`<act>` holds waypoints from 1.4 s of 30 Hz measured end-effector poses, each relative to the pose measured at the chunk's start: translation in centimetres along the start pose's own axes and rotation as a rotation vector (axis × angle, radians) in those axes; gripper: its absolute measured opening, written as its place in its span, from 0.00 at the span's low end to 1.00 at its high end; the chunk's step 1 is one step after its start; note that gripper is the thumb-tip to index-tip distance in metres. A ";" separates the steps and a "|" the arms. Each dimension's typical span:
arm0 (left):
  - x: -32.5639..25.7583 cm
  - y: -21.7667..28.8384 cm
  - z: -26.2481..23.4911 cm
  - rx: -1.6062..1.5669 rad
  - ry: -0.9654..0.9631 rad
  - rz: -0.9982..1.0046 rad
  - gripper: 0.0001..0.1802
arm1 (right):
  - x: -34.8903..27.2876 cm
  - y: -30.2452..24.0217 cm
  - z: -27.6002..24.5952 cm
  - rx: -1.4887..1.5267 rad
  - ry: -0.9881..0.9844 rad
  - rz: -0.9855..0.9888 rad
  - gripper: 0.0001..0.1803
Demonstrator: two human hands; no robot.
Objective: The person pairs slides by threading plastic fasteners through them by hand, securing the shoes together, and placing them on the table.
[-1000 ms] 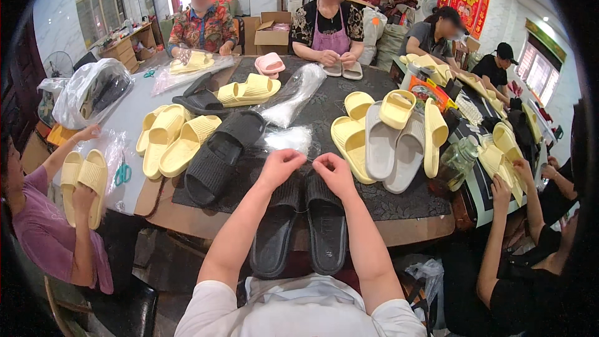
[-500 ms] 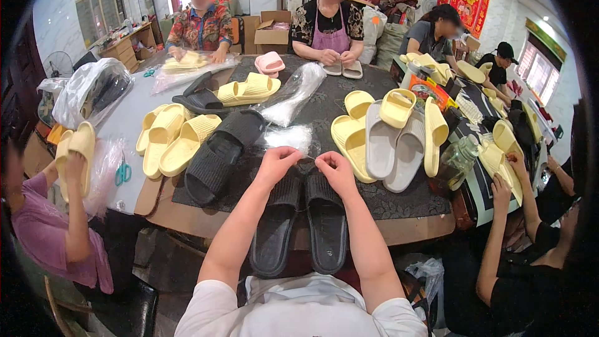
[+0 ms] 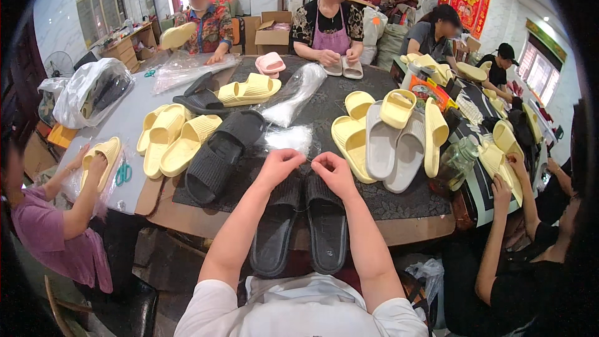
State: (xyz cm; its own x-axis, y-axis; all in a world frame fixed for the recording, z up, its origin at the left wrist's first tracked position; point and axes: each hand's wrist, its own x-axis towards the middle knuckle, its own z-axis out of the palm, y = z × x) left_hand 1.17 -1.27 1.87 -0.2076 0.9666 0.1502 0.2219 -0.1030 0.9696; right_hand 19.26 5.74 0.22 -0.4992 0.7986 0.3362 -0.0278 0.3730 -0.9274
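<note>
A pair of black slides lies side by side at the table's near edge, the left slide (image 3: 274, 228) and the right slide (image 3: 327, 228) with their heels toward me. Above their toes, my left hand (image 3: 280, 167) and my right hand (image 3: 332, 173) are both closed in a pinch, fingertips nearly meeting. A thin clear strand seems to run between the fingertips; it is too fine to make out well. Another fine loop shows between the two slides. Just beyond my hands lies a bundle of clear strands (image 3: 289, 139) on plastic.
A larger black slide (image 3: 226, 156) and several yellow slides (image 3: 167, 138) lie to the left. Grey slides (image 3: 380, 140) and more yellow ones are at the right, beside a glass jar (image 3: 460, 156). Several co-workers sit around the table; teal scissors (image 3: 123, 174) lie near the left one.
My hands stay pinched, with only a slight shift of the fingers. The co-worker at left has lowered yellow slides to the table; the far-left one has lifted a yellow slide.
</note>
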 end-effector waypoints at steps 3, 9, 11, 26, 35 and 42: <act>0.0 0.0 0.0 0.113 -0.124 -0.047 0.14 | -0.2 -0.3 0.1 -0.023 -0.066 -0.011 0.08; 0.5 -0.1 -0.3 -0.075 0.069 0.005 0.12 | 0.2 0.7 -0.1 0.061 0.080 0.064 0.07; 0.4 -0.2 -0.3 -0.096 0.057 -0.007 0.12 | 0.1 0.3 -0.1 -0.002 0.016 0.004 0.07; 0.2 -0.3 0.3 0.047 -0.119 -0.025 0.12 | -0.2 0.1 0.1 0.005 -0.067 -0.019 0.08; 0.4 -0.4 0.0 -0.024 0.019 -0.009 0.13 | 0.1 0.5 -0.1 -0.012 0.014 0.059 0.09; 0.4 -0.4 -0.3 -0.018 0.046 0.011 0.13 | 0.2 0.2 0.1 0.054 0.070 0.027 0.08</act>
State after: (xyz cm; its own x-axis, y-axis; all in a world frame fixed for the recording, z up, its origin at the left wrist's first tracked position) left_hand 0.68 -0.89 1.57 -0.2493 0.9535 0.1694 0.2072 -0.1184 0.9711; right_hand 19.10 5.92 0.11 -0.4390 0.8398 0.3194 -0.0630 0.3259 -0.9433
